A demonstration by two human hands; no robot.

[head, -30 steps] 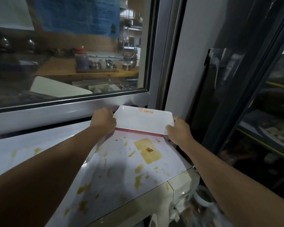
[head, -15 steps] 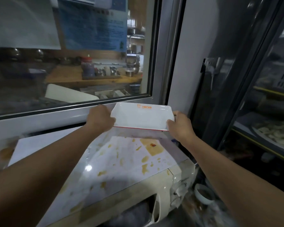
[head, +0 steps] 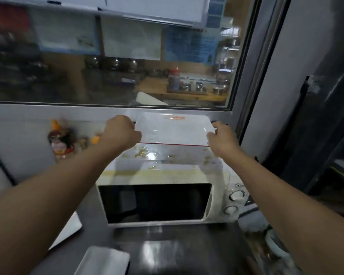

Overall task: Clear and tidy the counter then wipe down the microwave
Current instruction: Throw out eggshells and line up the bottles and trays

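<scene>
A white rectangular tray [head: 172, 131] with a red edge and a small orange print hangs level above the back of the microwave. My left hand [head: 121, 133] grips its left end and my right hand [head: 222, 140] grips its right end. The white microwave [head: 159, 203] stands below on a dark counter [head: 177, 249]. Its top [head: 167, 159] is covered with yellow-brown stains. Its dark door faces me and two dials [head: 233, 201] sit on the right.
A large window [head: 127, 66] with papers stuck on it rises behind the microwave. Sauce bottles [head: 61, 141] stand to its left against the wall. A white tray [head: 103, 261] lies at the counter's near edge, clutter at the right [head: 266, 241], a dark cabinet further right.
The tray has come up off the microwave top and is now held in the air. My view has pulled back, so the microwave front and counter show.
</scene>
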